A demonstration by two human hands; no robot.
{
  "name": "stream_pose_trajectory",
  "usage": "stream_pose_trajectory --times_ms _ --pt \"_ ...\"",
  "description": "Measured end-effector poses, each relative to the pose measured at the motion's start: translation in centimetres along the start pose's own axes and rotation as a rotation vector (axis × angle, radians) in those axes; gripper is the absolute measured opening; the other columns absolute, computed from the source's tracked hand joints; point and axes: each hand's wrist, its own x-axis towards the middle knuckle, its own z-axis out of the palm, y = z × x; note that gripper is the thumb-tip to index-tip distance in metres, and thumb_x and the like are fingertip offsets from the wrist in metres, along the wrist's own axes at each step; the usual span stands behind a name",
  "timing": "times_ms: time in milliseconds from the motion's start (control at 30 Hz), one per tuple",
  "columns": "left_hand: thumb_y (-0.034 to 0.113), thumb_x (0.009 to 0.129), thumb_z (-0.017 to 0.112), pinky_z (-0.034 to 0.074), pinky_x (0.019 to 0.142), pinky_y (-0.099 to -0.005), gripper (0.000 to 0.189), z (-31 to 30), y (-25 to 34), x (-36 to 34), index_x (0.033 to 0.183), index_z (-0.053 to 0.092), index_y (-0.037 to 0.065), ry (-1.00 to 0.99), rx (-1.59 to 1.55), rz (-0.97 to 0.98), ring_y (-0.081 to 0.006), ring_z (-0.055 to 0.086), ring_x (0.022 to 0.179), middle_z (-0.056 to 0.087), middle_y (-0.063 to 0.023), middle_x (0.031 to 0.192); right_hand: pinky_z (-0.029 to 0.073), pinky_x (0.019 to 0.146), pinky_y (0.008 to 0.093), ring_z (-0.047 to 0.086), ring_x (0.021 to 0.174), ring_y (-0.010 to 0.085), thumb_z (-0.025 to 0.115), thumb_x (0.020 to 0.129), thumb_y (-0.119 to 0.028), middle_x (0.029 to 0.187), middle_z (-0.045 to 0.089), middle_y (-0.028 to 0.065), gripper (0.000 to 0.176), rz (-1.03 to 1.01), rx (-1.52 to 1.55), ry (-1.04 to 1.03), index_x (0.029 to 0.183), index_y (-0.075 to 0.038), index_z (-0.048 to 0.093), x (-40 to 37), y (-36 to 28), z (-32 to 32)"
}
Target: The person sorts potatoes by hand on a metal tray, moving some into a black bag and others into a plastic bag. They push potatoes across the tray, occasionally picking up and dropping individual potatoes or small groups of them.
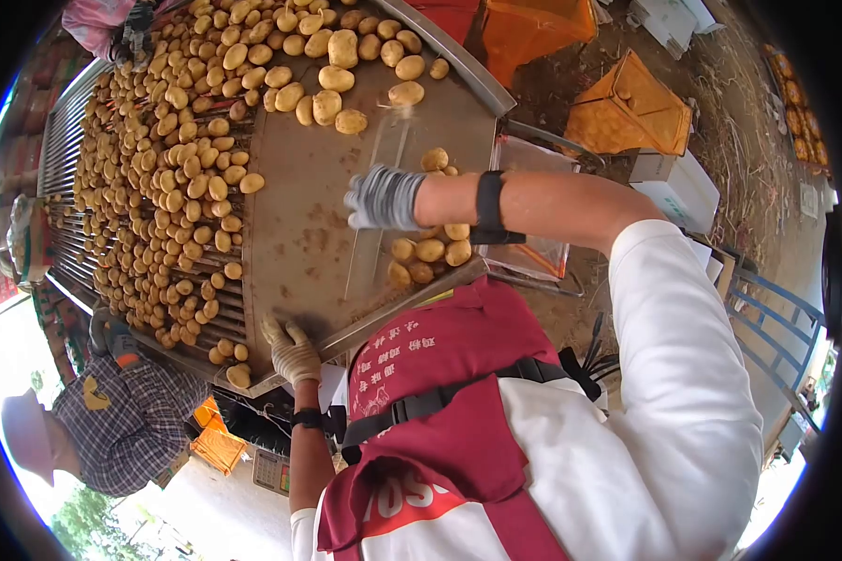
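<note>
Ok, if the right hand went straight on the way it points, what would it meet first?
The grey-gloved right hand would probably meet the oval yellow potatoes first, past a bare stretch of brownish metal tray; its height is unclear, so it might pass above them.

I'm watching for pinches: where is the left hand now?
In the head view, the left hand is at the near edge of the metal table, just left of the apron.

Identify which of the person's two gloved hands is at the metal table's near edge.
The cream-gloved left hand, at the near edge of the metal table. The grey-gloved right hand is farther in, beside a small group of potatoes.
</note>
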Motion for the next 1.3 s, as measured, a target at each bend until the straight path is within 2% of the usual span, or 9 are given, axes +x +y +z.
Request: stream_pose_trajectory --times_ms 67,133,200,433,500,700,1067,1200,1300 --pt "0.028 0.101 0.046 0.036 0.114 -0.0423 0.058 0.5 -0.7 0.1 0.152 0.035 0.001 0.028 0.014 0.023 -0.04 0.04 0.141 0.037 -0.0259 0.156 0.054 0.073 0.0458 0.065 0.102 0.0324 0.057 0.092 -0.025 0.103 0.066 0.0108 0.019 -0.177 -0.082 -0.008 0.102 -0.015 0.07 1.4 -1.3 0.0" --pt "0.027 0.101 0.047 0.036 0.114 -0.0422 0.058 0.7 -1.2 0.2 0.151 0.035 0.001 0.06 0.027 0.039 -0.04 0.04 0.141 0.038 -0.0261 0.155 0.053 0.071 0.0456 0.065 0.101 0.0319 0.057 0.092 -0.027 0.1 0.067 0.0118 0.021 -0.15 -0.103 0.0 0.098 -0.012 0.07 1.9 -1.2 0.8" --pt "0.025 0.101 0.047 0.036 0.114 -0.0423 0.057 0.8 -1.1 0.0 0.152 0.035 0.002 0.059 0.056 0.045 -0.0404 0.04 0.141 0.037 -0.0262 0.155 0.052 0.067 0.0407 0.063 0.1 0.0283 0.061 0.087 -0.019 0.102 0.063 0.007 0.015 -0.122 -0.111 -0.002 0.099 -0.014 0.069 0.7 -0.4 0.3" --pt "0.025 0.1 0.048 0.037 0.113 -0.0429 0.058 0.2 0.0 0.0 0.153 0.034 0.004 0.052 -0.008 0.044 -0.0412 0.04 0.14 0.036 -0.0259 0.156 0.054 0.072 0.0416 0.062 0.104 0.0296 0.06 0.089 -0.019 0.106 0.063 0.0092 0.02 -0.008 -0.095 -0.052 0.106 -0.015 0.069 -2.3 1.1 1.3" --pt "0.029 0.101 0.047 0.036 0.114 -0.0398 0.057 0.4 -0.3 0.0 0.152 0.037 0.004 0.074 -0.006 0.052 -0.038 0.042 0.14 0.041 -0.0219 0.155 0.054 0.075 0.043 0.062 0.108 0.0297 0.06 0.09 -0.02 0.109 0.064 0.0087 0.019 0.031 -0.091 -0.065 0.106 -0.016 0.07 -2.7 1.1 1.5" --pt "0.029 0.101 0.047 0.035 0.115 -0.0384 0.058 0.8 -1.2 0.2 0.152 0.037 0.005 0.072 0.029 0.027 -0.0368 0.041 0.141 0.04 -0.0204 0.156 0.053 0.072 0.0428 0.063 0.105 0.0313 0.056 0.093 -0.02 0.111 0.063 0.0105 0.027 0.012 -0.073 -0.024 0.117 -0.018 0.067 -3.5 2.7 2.4" --pt "0.028 0.101 0.046 0.034 0.116 -0.0402 0.057 0.4 -0.8 0.0 0.152 0.036 0.003 0.058 0.016 0.037 -0.038 0.039 0.142 0.039 -0.0235 0.156 0.055 0.077 0.0435 0.062 0.11 0.0297 0.056 0.095 -0.023 0.113 0.063 0.0093 0.024 0.097 -0.111 -0.073 0.113 -0.019 0.07 -7.4 5.9 -0.4" --pt "0.027 0.101 0.045 0.035 0.116 -0.0417 0.058 0.4 -0.8 0.1 0.153 0.033 0.003 0.036 0.017 0.04 -0.0393 0.038 0.143 0.037 -0.0247 0.156 0.056 0.074 0.0428 0.064 0.105 0.0318 0.055 0.094 -0.017 0.114 0.062 0.0125 0.029 0.108 -0.155 -0.116 0.119 -0.021 0.068 -8.7 6.6 -1.6" --pt "0.027 0.101 0.045 0.035 0.115 -0.0419 0.058 0.1 -0.2 0.0 0.153 0.033 0.003 0.027 0.014 0.011 -0.0396 0.038 0.143 0.037 -0.0247 0.156 0.056 0.073 0.0434 0.064 0.103 0.0313 0.054 0.094 -0.021 0.11 0.063 0.0115 0.024 0.087 -0.093 -0.024 0.113 -0.019 0.069 -8.3 5.2 -1.6"
